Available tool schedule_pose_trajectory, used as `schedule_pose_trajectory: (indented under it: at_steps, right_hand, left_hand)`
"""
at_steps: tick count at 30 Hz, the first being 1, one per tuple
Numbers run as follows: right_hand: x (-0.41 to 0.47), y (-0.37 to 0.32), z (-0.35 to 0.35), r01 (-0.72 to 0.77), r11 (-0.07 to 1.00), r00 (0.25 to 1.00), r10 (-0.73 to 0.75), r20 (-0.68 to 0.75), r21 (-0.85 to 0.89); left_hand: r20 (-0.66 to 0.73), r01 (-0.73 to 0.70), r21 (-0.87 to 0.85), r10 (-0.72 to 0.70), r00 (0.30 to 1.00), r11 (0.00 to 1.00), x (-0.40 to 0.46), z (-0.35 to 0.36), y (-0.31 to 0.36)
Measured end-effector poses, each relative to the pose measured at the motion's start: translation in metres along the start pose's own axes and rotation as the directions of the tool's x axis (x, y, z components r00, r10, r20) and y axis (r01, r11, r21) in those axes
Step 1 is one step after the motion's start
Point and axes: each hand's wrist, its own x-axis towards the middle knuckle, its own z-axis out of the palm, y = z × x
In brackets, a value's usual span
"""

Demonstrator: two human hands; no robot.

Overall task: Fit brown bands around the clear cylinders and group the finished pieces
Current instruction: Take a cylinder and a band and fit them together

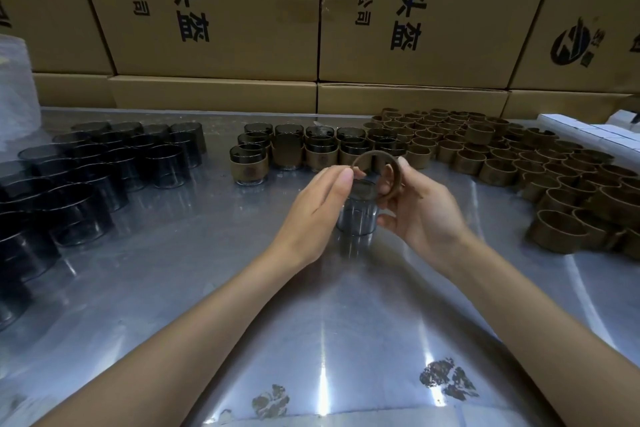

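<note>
Cardboard boxes (221,10) behind read "P头盔" and "有限公司 (西区)". Clear cylinder (356,215) stands upright mid-worktop (311,305), axis vertical. Left hand (317,210) and right hand (420,210) both pinch one brown band (375,158), tilted over the cylinder's open top. Finished pieces (298,149) sit grouped just behind.

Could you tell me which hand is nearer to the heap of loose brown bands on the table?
Right. The right hand lies just beside the heap of loose brown bands; the left hand is farther off.
</note>
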Motion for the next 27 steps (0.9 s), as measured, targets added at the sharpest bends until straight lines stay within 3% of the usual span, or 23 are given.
schedule_pose_trajectory:
  at_steps: [3, 7, 9, 16, 19, 27]
  right_hand:
    - [0.002, 0.004, -0.002, 0.044, 0.995, 0.999, -0.043, 0.013, -0.087]
    - [0.005, 0.01, -0.002, 0.216, 0.905, 0.962, -0.262, -0.08, -0.367]
    - [0.007, 0.015, -0.002, 0.234, 0.876, 0.949, -0.301, -0.097, -0.423]
    - [0.015, 0.032, -0.002, 0.144, 0.908, 0.968, -0.212, -0.135, -0.393]
    - [0.016, 0.035, -0.001, 0.099, 0.906, 0.971, -0.179, -0.16, -0.411]
    - [0.026, 0.038, -0.002, -0.031, 0.812, 0.984, -0.079, -0.163, -0.582]
  left_hand:
    - [0.006, 0.028, -0.012, -0.028, 1.0, 1.0, -0.001, 0.001, -0.004]
    - [0.019, 0.031, 0.003, -0.031, 0.999, 1.0, -0.002, 0.001, -0.006]
    - [0.019, 0.036, 0.004, -0.036, 0.999, 0.999, -0.001, 0.001, -0.006]
    - [0.085, 0.165, -0.092, -0.157, 0.984, 0.982, 0.001, 0.001, -0.013]
    - [0.13, 0.192, -0.045, -0.185, 0.974, 0.98, 0.002, 0.001, -0.014]
    - [0.217, 0.317, -0.006, -0.309, 0.926, 0.948, 0.008, -0.001, -0.019]
